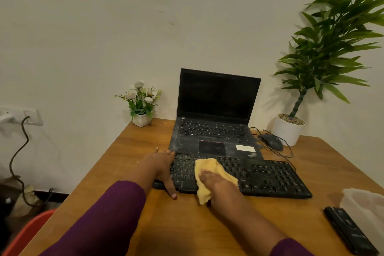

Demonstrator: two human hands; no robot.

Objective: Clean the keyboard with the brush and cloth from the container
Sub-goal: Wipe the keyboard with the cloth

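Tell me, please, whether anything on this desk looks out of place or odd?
Yes: the palm rest of the laptop is streaked with pale dust and smudges around the trackpad, so it looks grimy. The keyboard is crowded right up to the laptop's front edge. Nothing looks spilled or broken.

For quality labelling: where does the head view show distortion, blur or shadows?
Head view: wide-angle distortion bows the brown wooden table; the translucent plastic container at the right edge is smeared; the tall green potted plant casts soft shadows on the wall; the yellow cloth on the black keyboard looks fairly sharp.
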